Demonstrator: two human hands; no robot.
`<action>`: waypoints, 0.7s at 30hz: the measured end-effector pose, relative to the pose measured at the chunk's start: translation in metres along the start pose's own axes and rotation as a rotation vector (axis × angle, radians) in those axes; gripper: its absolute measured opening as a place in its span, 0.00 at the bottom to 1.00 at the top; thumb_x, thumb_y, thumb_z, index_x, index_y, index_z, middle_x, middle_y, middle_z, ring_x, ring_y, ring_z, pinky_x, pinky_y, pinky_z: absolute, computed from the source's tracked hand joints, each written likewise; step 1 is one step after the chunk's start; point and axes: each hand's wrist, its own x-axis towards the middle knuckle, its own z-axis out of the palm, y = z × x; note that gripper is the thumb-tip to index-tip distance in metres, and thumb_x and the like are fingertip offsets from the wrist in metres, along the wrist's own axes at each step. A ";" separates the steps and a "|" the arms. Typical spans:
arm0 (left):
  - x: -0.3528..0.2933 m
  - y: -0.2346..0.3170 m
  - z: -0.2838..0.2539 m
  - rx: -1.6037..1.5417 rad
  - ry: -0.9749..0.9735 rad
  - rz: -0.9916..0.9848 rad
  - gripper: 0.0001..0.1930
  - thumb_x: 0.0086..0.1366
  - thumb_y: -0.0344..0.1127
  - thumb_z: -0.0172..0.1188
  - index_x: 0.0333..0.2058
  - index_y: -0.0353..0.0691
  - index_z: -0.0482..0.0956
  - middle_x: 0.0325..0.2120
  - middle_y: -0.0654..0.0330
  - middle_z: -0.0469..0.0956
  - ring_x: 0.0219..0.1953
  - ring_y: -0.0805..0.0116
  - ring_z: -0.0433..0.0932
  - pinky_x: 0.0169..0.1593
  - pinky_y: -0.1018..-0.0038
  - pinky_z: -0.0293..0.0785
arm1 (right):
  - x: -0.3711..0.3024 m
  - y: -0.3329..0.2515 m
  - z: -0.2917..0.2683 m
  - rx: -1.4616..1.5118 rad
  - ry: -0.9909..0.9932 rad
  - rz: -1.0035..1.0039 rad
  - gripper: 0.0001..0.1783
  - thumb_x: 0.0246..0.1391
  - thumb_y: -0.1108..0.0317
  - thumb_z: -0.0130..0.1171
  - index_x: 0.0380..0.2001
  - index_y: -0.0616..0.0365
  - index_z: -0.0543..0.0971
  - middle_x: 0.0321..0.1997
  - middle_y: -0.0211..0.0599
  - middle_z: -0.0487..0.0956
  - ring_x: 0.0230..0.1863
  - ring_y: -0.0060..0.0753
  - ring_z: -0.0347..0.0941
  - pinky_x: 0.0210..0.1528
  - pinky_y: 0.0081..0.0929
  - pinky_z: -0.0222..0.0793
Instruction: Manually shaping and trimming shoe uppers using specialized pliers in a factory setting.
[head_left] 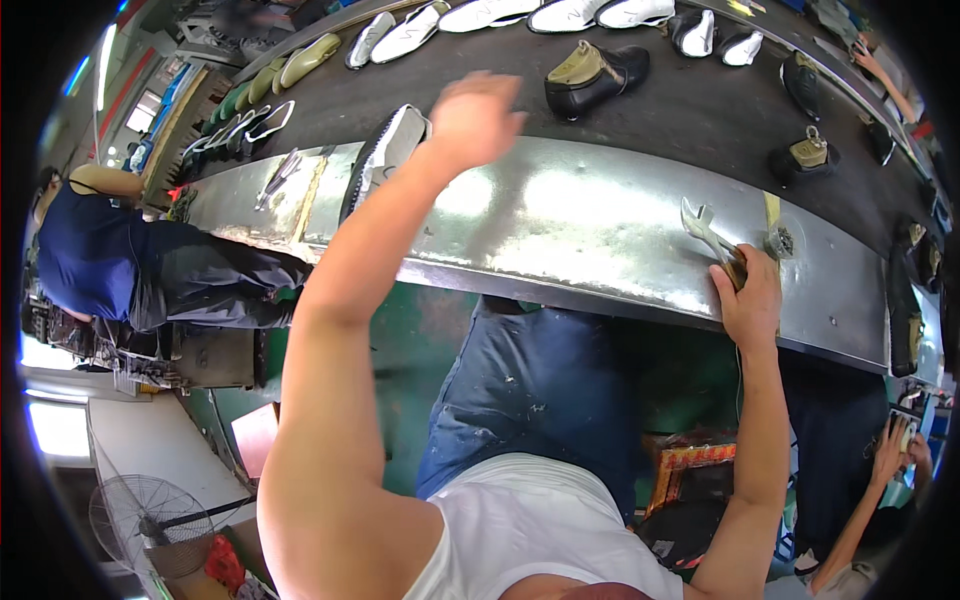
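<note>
Right grip [752,302] holds pincers [711,236], left grip [476,118] too blurred to tell, belt [690,115] carries shoes [610,80].

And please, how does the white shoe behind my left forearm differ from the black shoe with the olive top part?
Colour: the white shoe has a white upper, while the black shoe is black with olive at its top.
Place: the white shoe reaches over the metal ledge; the black shoe stands wholly on the dark surface.
View: your left forearm partly covers the white shoe, but not the black shoe.
Both have dark soles.
</note>
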 end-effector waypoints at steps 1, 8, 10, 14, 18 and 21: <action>-0.025 -0.015 -0.025 0.098 -0.015 -0.129 0.27 0.60 0.45 0.61 0.55 0.40 0.72 0.49 0.49 0.78 0.58 0.46 0.72 0.61 0.52 0.66 | 0.001 0.000 0.000 -0.013 -0.006 0.001 0.25 0.53 0.56 0.65 0.47 0.62 0.74 0.45 0.51 0.77 0.48 0.57 0.72 0.52 0.46 0.66; -0.147 -0.129 -0.076 -0.652 -0.486 -0.906 0.35 0.59 0.48 0.66 0.57 0.27 0.69 0.47 0.45 0.79 0.46 0.58 0.80 0.49 0.67 0.76 | -0.001 -0.001 0.008 -0.020 0.041 -0.048 0.26 0.54 0.54 0.64 0.47 0.63 0.74 0.46 0.52 0.77 0.49 0.57 0.72 0.52 0.46 0.66; -0.162 -0.108 -0.085 -0.832 -0.379 -0.933 0.33 0.61 0.44 0.66 0.58 0.27 0.68 0.46 0.50 0.79 0.45 0.64 0.80 0.48 0.70 0.76 | -0.006 0.003 0.008 -0.048 0.049 -0.041 0.26 0.54 0.53 0.64 0.47 0.63 0.75 0.46 0.51 0.78 0.48 0.57 0.72 0.52 0.46 0.66; -0.242 -0.003 -0.127 -1.196 -0.244 -0.818 0.36 0.59 0.34 0.69 0.62 0.28 0.63 0.50 0.52 0.78 0.49 0.65 0.77 0.54 0.68 0.74 | -0.032 -0.001 0.011 -0.094 0.141 -0.172 0.25 0.54 0.55 0.64 0.47 0.63 0.74 0.45 0.51 0.77 0.48 0.56 0.72 0.52 0.46 0.66; -0.327 0.103 -0.112 -1.427 -0.410 -0.593 0.42 0.52 0.33 0.72 0.65 0.31 0.61 0.58 0.46 0.71 0.60 0.58 0.71 0.62 0.66 0.67 | -0.100 -0.057 0.016 0.249 0.092 -0.139 0.24 0.58 0.59 0.60 0.51 0.64 0.71 0.46 0.53 0.76 0.48 0.56 0.73 0.53 0.42 0.68; -0.346 0.177 -0.095 -0.874 -0.748 -0.394 0.44 0.54 0.39 0.71 0.66 0.35 0.58 0.62 0.40 0.64 0.63 0.48 0.68 0.61 0.66 0.68 | -0.156 -0.088 0.047 0.641 -0.178 0.309 0.22 0.63 0.53 0.55 0.45 0.63 0.74 0.35 0.51 0.79 0.38 0.53 0.78 0.44 0.38 0.72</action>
